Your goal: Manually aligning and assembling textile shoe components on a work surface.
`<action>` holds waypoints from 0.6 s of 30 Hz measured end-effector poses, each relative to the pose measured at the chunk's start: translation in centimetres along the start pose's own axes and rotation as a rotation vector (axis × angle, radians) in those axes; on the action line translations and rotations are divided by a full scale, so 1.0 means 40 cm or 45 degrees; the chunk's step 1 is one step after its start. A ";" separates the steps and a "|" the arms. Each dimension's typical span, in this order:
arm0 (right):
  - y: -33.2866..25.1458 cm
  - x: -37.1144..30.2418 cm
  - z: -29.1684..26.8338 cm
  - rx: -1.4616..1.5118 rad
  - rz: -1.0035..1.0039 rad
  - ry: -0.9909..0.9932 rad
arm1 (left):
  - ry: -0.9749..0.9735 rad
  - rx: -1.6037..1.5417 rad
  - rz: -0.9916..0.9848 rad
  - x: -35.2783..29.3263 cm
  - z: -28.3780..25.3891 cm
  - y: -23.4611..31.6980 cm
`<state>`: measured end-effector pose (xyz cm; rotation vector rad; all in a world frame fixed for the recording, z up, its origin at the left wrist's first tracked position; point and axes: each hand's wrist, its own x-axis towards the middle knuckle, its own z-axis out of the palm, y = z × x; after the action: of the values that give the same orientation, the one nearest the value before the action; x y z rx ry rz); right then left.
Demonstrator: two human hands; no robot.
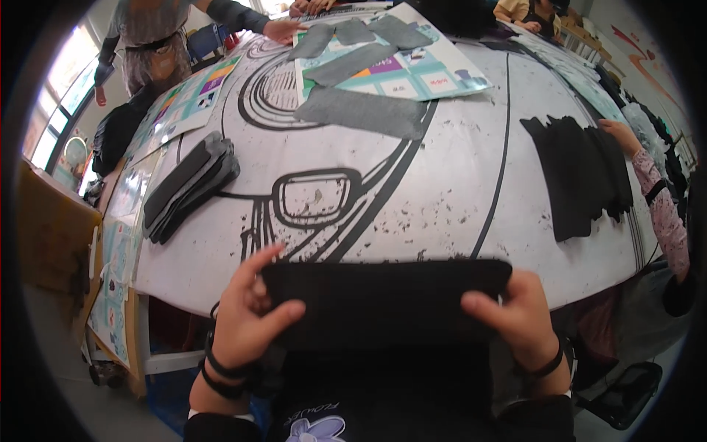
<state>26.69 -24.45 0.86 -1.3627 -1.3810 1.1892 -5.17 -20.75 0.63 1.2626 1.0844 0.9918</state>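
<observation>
A flat black rectangular fabric piece (387, 298) with rounded corners is stretched level between my hands at the table's near edge. My left hand (249, 317) pinches its left end, thumb on the near face and index finger pointing out past the corner. At the other end, my right hand (521, 313) grips it with the thumb in front; the other fingers are mostly hidden behind. A stack of grey and black fabric pieces (191, 188) lies ahead on the left. Overlapping black fabric pieces (582, 177) form a pile on the right.
The white table cover (442, 191) bears black line drawings and dark specks. Loose grey fabric pieces (361, 112) lie at the far side, partly on a printed sheet (456, 77). A person's hand (622, 136) touches the right pile; another person's hand (283, 31) reaches in at far left.
</observation>
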 end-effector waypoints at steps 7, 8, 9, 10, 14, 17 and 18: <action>0.027 0.046 0.009 0.324 0.204 0.074 | -0.036 -0.151 -0.100 0.054 0.021 -0.018; 0.026 0.046 0.008 0.325 0.204 0.065 | -0.037 -0.153 -0.100 0.054 0.021 -0.017; 0.028 0.046 0.008 0.321 0.201 0.067 | -0.031 -0.173 -0.081 0.053 0.022 -0.012; 0.037 0.045 0.013 0.237 0.072 0.074 | -0.019 -0.189 -0.058 0.048 0.020 -0.011; 0.003 0.039 -0.006 -0.433 -0.673 0.055 | -0.038 0.305 0.175 0.014 -0.034 -0.008; -0.057 0.024 -0.006 -0.694 -1.107 0.078 | 0.488 1.039 1.128 0.017 -0.021 0.016; -0.073 0.024 -0.003 -0.809 -1.200 0.118 | 0.669 1.284 1.346 0.005 -0.029 0.008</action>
<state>26.18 -23.35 3.68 -0.8968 -2.0765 0.0563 -6.23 -20.27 0.94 2.6513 1.3912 1.7027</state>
